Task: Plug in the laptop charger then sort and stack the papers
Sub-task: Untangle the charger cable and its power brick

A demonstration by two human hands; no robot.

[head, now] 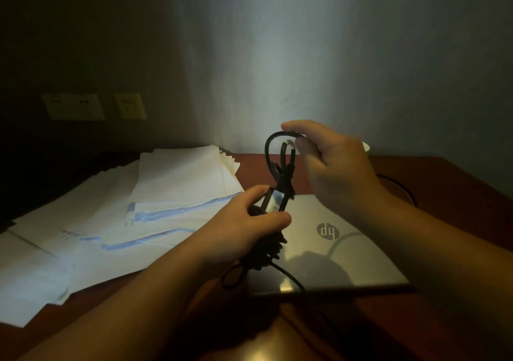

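While both hands grip the charger [274, 205], left [244, 222] brick, right [330, 163] cord, dimness hides sockets [73, 106].

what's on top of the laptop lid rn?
Nothing visibly rests on the closed laptop except a black cable crossing its near left corner. The left hand holds the charger brick above it; lid beneath the hands is hidden.

Dim home-office or hotel-type desk spot: wooden worktop [458, 194] against plain wall [305, 55] w/ wall sockets [72, 106], closed silver laptop [333, 249], loose papers [138, 208] spread beside it.
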